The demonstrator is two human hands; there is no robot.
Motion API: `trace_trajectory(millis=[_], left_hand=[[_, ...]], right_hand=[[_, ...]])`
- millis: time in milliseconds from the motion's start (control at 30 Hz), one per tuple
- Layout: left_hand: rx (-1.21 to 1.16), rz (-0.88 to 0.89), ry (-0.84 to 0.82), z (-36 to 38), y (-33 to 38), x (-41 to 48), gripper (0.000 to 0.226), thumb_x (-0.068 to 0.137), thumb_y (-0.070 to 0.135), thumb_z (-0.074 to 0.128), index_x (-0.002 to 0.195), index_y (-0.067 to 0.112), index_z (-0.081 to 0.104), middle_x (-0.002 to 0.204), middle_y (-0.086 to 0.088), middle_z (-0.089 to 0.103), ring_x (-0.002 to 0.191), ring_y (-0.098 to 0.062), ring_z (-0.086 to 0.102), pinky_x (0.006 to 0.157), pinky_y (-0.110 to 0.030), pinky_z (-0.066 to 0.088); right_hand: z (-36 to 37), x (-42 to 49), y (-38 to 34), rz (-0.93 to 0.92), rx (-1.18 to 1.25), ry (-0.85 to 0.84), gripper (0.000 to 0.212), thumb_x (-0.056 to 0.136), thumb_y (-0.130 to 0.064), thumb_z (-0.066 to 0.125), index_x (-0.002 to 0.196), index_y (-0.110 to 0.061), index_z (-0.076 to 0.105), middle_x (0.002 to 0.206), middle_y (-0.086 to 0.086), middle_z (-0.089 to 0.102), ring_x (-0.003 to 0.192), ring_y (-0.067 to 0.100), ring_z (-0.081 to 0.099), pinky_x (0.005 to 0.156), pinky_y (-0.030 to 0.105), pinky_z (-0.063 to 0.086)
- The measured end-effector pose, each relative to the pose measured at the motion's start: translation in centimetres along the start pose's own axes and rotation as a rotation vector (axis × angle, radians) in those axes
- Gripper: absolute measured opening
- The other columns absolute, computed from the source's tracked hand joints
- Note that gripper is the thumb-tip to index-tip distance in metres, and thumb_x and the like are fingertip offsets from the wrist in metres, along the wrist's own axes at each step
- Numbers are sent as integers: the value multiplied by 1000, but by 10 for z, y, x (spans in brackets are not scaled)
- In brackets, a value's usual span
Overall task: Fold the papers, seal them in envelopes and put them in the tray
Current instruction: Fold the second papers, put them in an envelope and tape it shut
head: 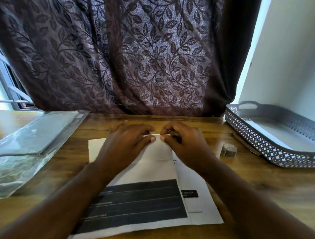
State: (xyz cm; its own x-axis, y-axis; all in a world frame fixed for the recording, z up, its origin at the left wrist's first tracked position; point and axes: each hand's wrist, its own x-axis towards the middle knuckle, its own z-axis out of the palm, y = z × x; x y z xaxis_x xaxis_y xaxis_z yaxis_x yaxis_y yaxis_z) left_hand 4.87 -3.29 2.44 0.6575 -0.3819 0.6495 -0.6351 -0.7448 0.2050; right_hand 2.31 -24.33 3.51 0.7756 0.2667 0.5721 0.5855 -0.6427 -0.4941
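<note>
At the middle of the table (258, 185) we see both hands curled close together over the printed sheets (146, 199). The left hand (125, 145) and right hand (185, 144) each pinch the far edge of a white folded piece (162, 150) — thumb against forefinger. The tray (250, 137) stands well apart at far right — a tape roll (229, 149) near it.

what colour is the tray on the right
Grey: the tray has a lattice of small cut-outs in its wall. Head view shows it.

Matt wooden table (258, 185), glossy plastic wrapper (17, 168)
</note>
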Motion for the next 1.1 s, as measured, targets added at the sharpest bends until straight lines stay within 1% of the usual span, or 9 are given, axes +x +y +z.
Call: trace_trajectory(millis=[67,133,367,533,633,733,900,1000,1100], left_hand=[[-46,81,-19,-2,5,0,38,96,49,43,104,24,71,90,8,73,77,-9,63,72,-33,56],[-35,121,-2,-3,6,0,28,96,40,50,99,23,73,85,6,73,70,-9,62,62,-30,55],[-15,-26,45,-4,-22,-4,10,96,30,64,100,25,72,89,7,73,75,-13,65,65,-38,55],[-82,-208,105,-1,-36,-9,8,96,31,64,96,29,72,85,16,71,74,0,62,64,-29,53],[-153,-314,136,1,-41,-7,8,94,28,66,94,27,74,88,18,72,80,7,61,68,-18,48],[-183,-420,123,1,-47,-4,6,92,26,70,88,30,70,91,17,71,80,4,62,68,-19,47],[-342,-493,135,-1,-49,-3,4,91,24,71,90,21,73,88,10,75,80,-8,70,73,-38,59],[-375,-493,171,-3,-49,-2,5,92,23,71,87,21,71,89,12,73,76,-1,69,66,-25,56],[-526,-529,198,-3,-46,-1,6,94,25,67,88,26,68,83,17,74,78,3,71,61,-15,54]], right_hand=[[4,-1,-4,-39,12,-14,10,95,-26,62,97,-35,58,83,-19,60,82,-5,61,69,8,48],[2,-2,-2,-39,27,7,9,95,-25,62,96,-33,59,84,-19,61,80,-2,62,67,11,50],[-12,0,33,143,106,101,3,94,-14,68,95,-17,67,87,-3,71,78,15,71,68,41,63],[-19,-2,56,225,93,147,4,93,-18,69,90,-19,67,78,-3,71,71,13,69,63,35,61],[-24,-3,64,231,63,167,5,93,-22,70,88,-21,67,76,0,71,68,15,67,64,40,59],[-23,-4,69,246,75,171,5,93,-24,69,88,-23,66,78,3,71,70,18,68,66,46,60],[-21,-2,73,305,208,147,7,93,-23,70,93,-18,65,79,8,74,70,22,71,58,31,59],[-23,-5,74,387,455,37,21,89,-14,74,108,-13,67,96,1,79,84,17,77,65,24,60],[-24,-5,77,416,514,4,25,89,-8,73,114,-11,71,106,2,78,93,17,76,73,25,61]])
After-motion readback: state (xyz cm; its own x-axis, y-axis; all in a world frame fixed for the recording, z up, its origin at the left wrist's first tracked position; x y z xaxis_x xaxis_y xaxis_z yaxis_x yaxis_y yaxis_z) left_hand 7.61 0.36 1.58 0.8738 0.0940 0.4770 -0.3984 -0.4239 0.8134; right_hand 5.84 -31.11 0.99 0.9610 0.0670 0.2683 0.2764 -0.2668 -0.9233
